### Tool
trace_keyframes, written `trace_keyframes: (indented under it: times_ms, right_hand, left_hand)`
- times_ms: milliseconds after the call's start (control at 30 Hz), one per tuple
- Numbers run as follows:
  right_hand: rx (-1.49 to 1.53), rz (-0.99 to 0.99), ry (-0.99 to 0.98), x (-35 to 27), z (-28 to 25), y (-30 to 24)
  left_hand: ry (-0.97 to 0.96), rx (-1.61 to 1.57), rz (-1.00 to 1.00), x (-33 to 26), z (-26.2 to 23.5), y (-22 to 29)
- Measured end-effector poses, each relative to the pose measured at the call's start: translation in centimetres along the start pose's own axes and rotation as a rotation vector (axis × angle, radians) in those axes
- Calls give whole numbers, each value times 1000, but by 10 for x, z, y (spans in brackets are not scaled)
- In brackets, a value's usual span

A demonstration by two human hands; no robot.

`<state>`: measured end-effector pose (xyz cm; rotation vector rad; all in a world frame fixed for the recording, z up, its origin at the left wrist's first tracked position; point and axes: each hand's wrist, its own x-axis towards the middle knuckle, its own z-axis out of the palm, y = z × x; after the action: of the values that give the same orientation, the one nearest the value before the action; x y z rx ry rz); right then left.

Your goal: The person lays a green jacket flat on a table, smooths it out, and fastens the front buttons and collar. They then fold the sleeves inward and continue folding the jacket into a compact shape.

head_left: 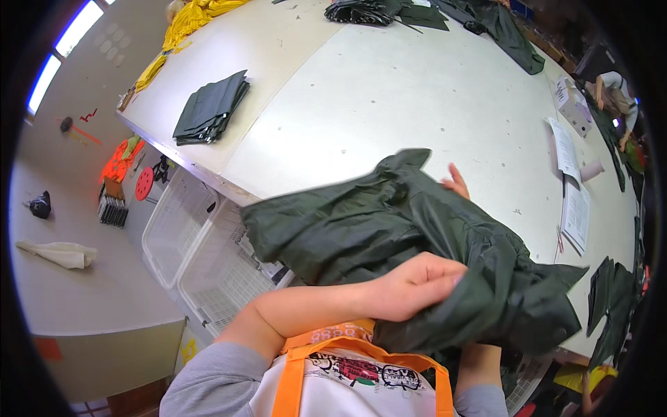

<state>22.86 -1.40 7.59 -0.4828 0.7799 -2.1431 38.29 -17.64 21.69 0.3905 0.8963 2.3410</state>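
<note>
A crumpled dark green garment (pixel 333 222) of thin, slightly shiny cloth hangs across the near edge of the white table, in front of my body. My left hand (pixel 420 285) is closed in a pinch on its near side, with the thumb pressed against the fingers. Beneath the cloth runs my right forearm (pixel 479 365). Only the fingers of my right hand (pixel 456 182) come out past the garment's far edge, stretched out above the tabletop; its palm is hidden under the cloth.
On the white table (pixel 361 104) lie a stack of folded dark green pieces (pixel 212 108), yellow cloth (pixel 191 24), papers (pixel 573 208) and a white box (pixel 573 104). White plastic baskets (pixel 222 271) stand below its left edge. Another person (pixel 615 97) is at the far right.
</note>
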Motion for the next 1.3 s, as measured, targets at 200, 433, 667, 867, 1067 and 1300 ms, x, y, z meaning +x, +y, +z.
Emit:
trace_keyframes:
  times_ms: [200, 433, 667, 867, 1067, 1300]
  right_hand:
    - [-708, -270, 23, -16, 85, 60]
    - [-1976, -345, 1034, -207, 246, -46]
    - [-2027, -535, 1287, -292, 366, -58]
    - [-2038, 60, 1489, -343, 349, -50]
    - [-2167, 712, 1858, -416, 447, -142]
    - [-2274, -110, 1544, -322, 406, -118]
  left_hand:
    - [-91, 391, 290, -111, 12, 42]
    - [327, 1315, 555, -129, -73, 12]
    - [314, 1070, 390, -131, -21, -1]
    - [-264, 1366, 581, -117, 37, 67]
    - [-470, 1982, 721, -102, 109, 62]
    - [172, 2354, 1324, -48, 138, 209]
